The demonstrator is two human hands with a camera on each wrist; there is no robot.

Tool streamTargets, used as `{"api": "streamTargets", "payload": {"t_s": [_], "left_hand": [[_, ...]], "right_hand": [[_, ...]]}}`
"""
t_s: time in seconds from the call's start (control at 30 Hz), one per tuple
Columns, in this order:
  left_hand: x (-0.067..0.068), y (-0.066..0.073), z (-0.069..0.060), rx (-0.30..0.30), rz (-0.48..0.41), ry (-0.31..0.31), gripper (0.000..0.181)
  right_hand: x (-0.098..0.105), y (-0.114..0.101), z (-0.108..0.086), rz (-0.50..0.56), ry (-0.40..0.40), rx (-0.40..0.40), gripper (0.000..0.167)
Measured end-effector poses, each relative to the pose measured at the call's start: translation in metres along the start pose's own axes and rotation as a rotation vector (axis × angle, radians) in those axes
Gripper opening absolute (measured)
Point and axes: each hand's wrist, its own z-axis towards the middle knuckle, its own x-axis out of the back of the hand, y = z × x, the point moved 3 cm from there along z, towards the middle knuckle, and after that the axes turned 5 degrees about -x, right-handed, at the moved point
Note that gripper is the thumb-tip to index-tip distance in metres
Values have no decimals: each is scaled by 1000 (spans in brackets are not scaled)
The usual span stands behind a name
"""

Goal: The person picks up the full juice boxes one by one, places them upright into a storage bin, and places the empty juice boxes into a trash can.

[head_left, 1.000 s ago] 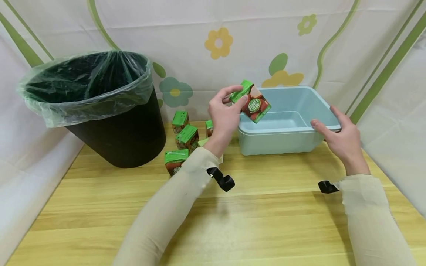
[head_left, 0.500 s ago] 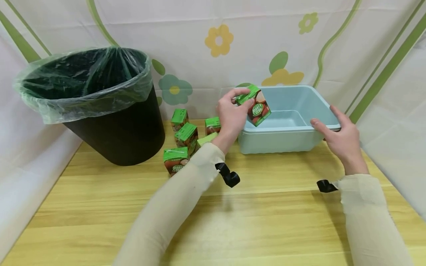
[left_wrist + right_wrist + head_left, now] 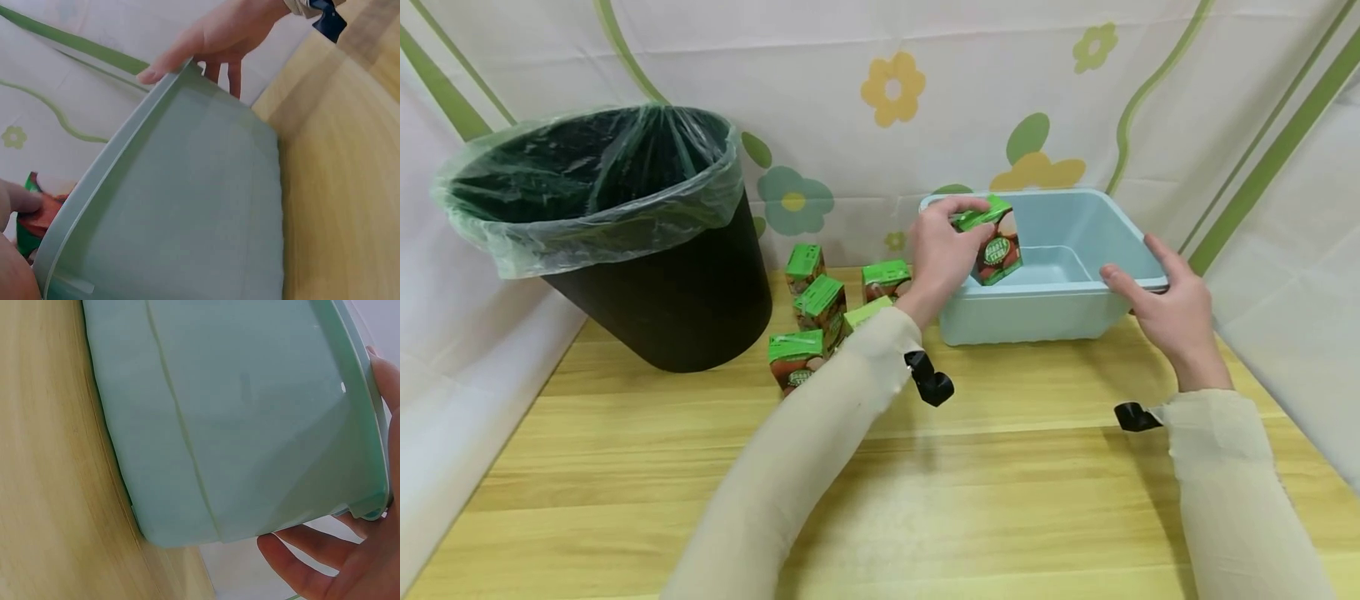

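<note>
My left hand [image 3: 946, 250] pinches a small carton [image 3: 998, 252] by its green top, with thumb and fingers on either side. The carton has a dark red printed face and hangs tilted over the left part of a light blue plastic tub [image 3: 1030, 318]. In the left wrist view only the carton's edge [image 3: 39, 219] shows beyond the tub's rim. My right hand [image 3: 1176, 312] grips the tub's right end, the thumb over the rim and the fingers outside. The right wrist view shows those fingers [image 3: 312, 550] against the tub's outer wall.
Several similar cartons [image 3: 822, 302] stand on the wooden table [image 3: 962, 500], left of the tub. A pale green item [image 3: 868, 311] is partly hidden by my left arm. A black bin [image 3: 685, 308] with a clear green liner stands at left. A flowered curtain [image 3: 850, 100] hangs behind.
My left hand has moved right and slightly down with the carton, which has turned more upright and now reaches further over the tub. The right hand stays on the tub's end.
</note>
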Motion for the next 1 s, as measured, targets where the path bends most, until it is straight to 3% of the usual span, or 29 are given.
{"api": "streamTargets", "payload": {"t_s": [0.27,0.4,0.7,1.0], "left_hand": [[-2,-4,15,-65,160,-296,19],[-5,-5,18,-64,186,-395,18],[-16,-3,26,-65,303,-454,16],[-20,-6,30,-22,319,-487,17]], "right_hand": [[0,-1,0,-2,5,4,88],[1,-1,0,-7,2,2,88],[2,-1,0,10,-16,-15,88],[0,-2,-1,6,-27,-20,87]]}}
